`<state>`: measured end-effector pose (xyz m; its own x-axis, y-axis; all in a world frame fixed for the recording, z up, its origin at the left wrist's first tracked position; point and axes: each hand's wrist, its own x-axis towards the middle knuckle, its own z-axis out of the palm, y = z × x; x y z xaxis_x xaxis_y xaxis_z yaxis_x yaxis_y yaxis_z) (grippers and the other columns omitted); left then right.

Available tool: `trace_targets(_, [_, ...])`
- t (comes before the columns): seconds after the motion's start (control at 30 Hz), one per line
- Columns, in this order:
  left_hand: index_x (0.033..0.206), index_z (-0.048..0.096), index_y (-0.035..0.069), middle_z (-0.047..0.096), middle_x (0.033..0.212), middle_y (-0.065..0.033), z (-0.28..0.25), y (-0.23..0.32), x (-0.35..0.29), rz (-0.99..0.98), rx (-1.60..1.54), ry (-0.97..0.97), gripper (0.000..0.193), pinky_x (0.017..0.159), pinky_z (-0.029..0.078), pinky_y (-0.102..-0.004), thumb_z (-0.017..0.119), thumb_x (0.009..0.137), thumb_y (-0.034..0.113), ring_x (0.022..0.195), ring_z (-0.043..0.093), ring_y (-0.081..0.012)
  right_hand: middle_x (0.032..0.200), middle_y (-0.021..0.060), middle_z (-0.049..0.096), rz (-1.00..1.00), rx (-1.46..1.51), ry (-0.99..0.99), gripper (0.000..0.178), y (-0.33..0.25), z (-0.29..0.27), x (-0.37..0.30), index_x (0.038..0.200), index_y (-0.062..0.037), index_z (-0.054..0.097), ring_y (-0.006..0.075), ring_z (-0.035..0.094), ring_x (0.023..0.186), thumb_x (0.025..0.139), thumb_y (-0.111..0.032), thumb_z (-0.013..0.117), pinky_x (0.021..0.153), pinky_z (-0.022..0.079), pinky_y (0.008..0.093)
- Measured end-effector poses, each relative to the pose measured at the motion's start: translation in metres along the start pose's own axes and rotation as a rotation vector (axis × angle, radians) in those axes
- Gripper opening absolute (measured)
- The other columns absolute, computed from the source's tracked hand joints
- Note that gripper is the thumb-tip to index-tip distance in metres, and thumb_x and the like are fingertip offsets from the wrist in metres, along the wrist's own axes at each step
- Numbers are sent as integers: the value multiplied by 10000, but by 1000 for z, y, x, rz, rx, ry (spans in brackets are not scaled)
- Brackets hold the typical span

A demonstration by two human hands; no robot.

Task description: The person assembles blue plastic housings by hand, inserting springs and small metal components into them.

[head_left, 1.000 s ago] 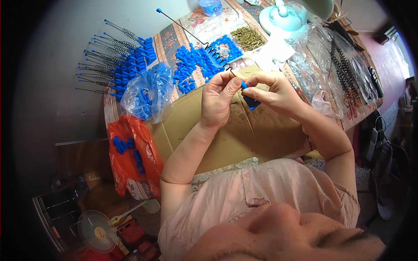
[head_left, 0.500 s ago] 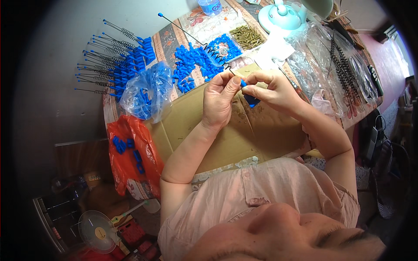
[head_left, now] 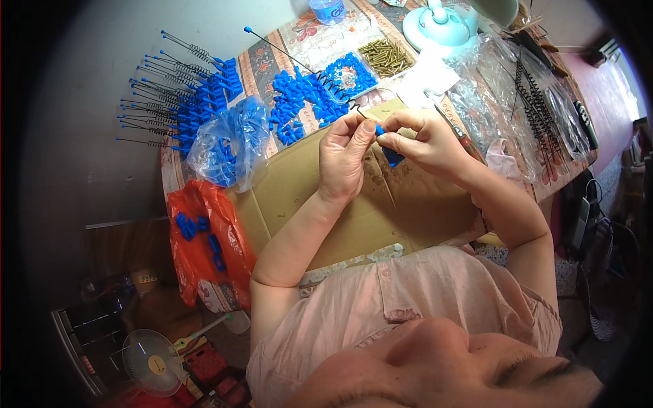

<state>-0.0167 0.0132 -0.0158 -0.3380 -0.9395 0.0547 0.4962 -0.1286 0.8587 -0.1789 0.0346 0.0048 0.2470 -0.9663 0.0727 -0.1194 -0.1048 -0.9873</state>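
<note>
My left hand (head_left: 342, 160) pinches the lower end of a black wire rod (head_left: 284, 54). The rod has a coiled middle and a small blue tip, and it slants up and left over the table. Close against it, my right hand (head_left: 425, 143) is closed on a small blue plastic piece (head_left: 379, 130) at the rod's lower end. Just below the fingers a darker blue block (head_left: 392, 157) shows; whether it is joined to that piece is hidden. Both hands are above a brown cardboard sheet (head_left: 320, 221).
Loose blue cone-shaped pieces (head_left: 289, 102) lie beyond the cardboard, beside a tray of small blue caps (head_left: 371, 80) and brass-coloured pins (head_left: 384, 58). Finished-looking rods in blue bases (head_left: 204, 102) stand left. A red bag (head_left: 204, 238), clear bag (head_left: 235, 146), lamp (head_left: 439, 30) and black coiled rods (head_left: 537, 109) surround.
The rod's blue tip has shifted slightly left and down, tilting the rod a little. Both hands stay together in nearly the same place, with their grips kept.
</note>
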Motion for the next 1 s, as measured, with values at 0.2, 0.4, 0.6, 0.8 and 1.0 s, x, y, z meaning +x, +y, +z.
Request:
trace_targets(0.2, [943, 562, 29, 586, 912, -29, -6, -4, 0, 11, 25, -21, 100, 743, 462, -220, 550, 894, 116, 821, 555, -87, 754, -7, 577, -37, -17, 4, 108, -1, 0, 0, 873, 16, 611, 37, 512, 700, 835, -85, 617, 620, 441, 211])
trace_targets(0.4, [960, 554, 48, 590, 947, -39, -9, -5, 0, 12, 45, -34, 99, 774, 480, -248, 536, 902, 127, 855, 572, -106, 762, -18, 575, -2, 95, -6, 112, -2, 3, 0, 879, 16, 611, 33, 511, 698, 840, -89, 614, 618, 446, 206])
trace_targets(0.6, [936, 560, 67, 601, 901, -25, -6, -1, 0, 8, 9, 6, 67, 753, 469, -231, 559, 889, 115, 821, 573, -94, 802, -21, 593, 68, 247, -68, 146, 0, 1, 3, 934, 2, 618, 28, 522, 738, 857, -123, 608, 655, 446, 198])
trace_targets(0.8, [905, 554, 66, 586, 866, -14, -5, 5, 2, 4, -30, 17, 44, 736, 448, -215, 575, 867, 70, 788, 550, -79, 842, 13, 619, 76, 356, -144, 193, 10, 0, 7, 972, 14, 612, 60, 559, 750, 861, -145, 605, 675, 469, 222])
trace_targets(1.0, [894, 562, 53, 580, 836, -6, -2, 14, -1, -18, -61, 32, 48, 715, 431, -202, 584, 855, 71, 762, 523, -60, 871, 32, 627, 126, 505, -200, 214, 10, 0, 8, 983, 21, 610, 82, 575, 786, 865, -157, 599, 717, 471, 232])
